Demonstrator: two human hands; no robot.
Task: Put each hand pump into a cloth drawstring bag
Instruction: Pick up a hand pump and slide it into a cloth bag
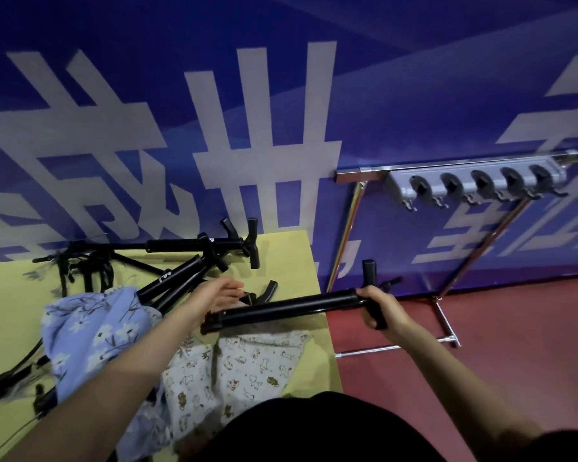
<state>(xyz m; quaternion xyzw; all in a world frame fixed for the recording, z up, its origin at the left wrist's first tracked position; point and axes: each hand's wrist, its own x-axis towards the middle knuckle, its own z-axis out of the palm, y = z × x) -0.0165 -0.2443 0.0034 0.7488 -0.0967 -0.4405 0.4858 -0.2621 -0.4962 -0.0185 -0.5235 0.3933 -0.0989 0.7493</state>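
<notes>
Black and slim, the hand pump (281,308) hangs level over the table's right edge (321,295); our right hand (379,306) is clamped round its T-handle. Our left hand (214,293) reaches toward the pump's foot end, and we cannot tell whether it grips. We judge this the bagging step: next, the cat-print bag (247,368) below needs its mouth opened. Spare pumps (194,251) crowd the far side; open room lies rightward, over the red floor (498,361).

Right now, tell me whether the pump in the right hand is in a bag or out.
Out. The right hand grips the black hand pump by its T-handle, the barrel fully bare above the cat-print cloth bag, with no cloth around it.
</notes>
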